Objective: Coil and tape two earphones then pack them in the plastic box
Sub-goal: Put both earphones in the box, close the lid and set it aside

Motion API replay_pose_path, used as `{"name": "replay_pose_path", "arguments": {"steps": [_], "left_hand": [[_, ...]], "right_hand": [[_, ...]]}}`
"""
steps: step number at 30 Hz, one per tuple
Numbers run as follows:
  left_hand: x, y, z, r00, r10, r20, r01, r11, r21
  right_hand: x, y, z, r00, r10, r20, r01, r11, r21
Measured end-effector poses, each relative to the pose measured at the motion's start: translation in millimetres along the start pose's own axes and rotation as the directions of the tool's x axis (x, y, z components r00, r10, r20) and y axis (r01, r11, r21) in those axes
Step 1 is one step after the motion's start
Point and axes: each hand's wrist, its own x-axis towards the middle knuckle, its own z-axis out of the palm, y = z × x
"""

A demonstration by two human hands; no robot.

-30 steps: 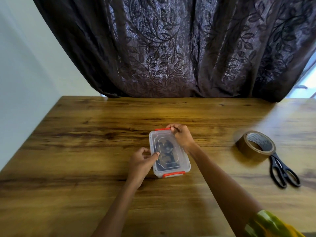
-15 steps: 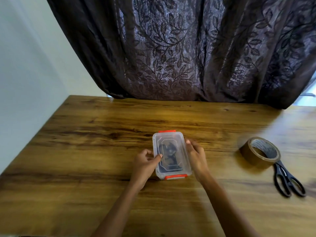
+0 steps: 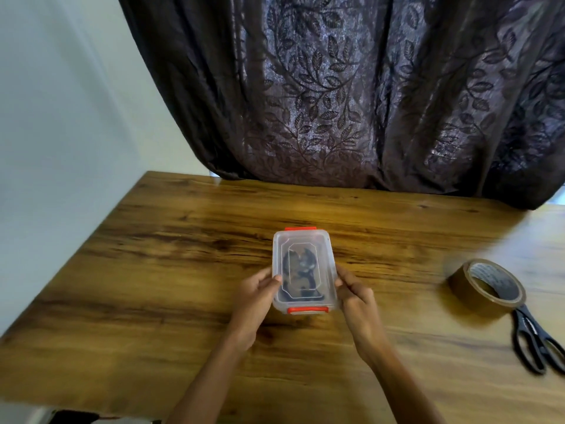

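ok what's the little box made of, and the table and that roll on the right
Small clear box with red clips: glossy translucent plastic, since dark contents show through its top. Brown table: wood or wood-grain laminate, I cannot tell which; streaky grain, soft sheen. Brown tape roll: probably shiny plastic packing tape on a pale, cardboard-like core.

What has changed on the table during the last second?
The right hand left the far red clip of the box and came back to grip its right side. The left hand kept holding the left side. The box stayed closed; tape and scissors did not move.
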Motion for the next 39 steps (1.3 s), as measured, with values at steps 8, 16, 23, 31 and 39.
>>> {"name": "replay_pose_path", "arguments": {"steps": [8,16,23,31,39], "left_hand": [[31.3,29.3,-103.7,0.973,0.040,-0.228,-0.037,0.999,0.018],[82.2,44.7,-203.4,0.890,0.021,-0.455,0.050,0.988,0.144],[121.2,53.7,-253.4,0.866,0.061,-0.496,0.074,0.966,0.249],[167.8,53.4,-285.9,0.856,0.105,-0.506,0.061,0.952,0.300],[205.3,55.1,-297.5,0.832,0.132,-0.538,0.051,0.948,0.313]], "right_hand": [[40.7,-18.9,107.3,0.950,-0.005,0.313,0.039,0.994,-0.100],[100.0,-6.1,221.9,0.865,0.073,0.497,0.042,0.975,-0.216],[144.4,7.5,287.6,0.889,0.129,0.440,-0.017,0.968,-0.250],[188.0,13.6,332.4,0.905,0.151,0.398,-0.022,0.950,-0.311],[215.0,15.0,351.1,0.919,0.151,0.365,-0.009,0.932,-0.362]]}}
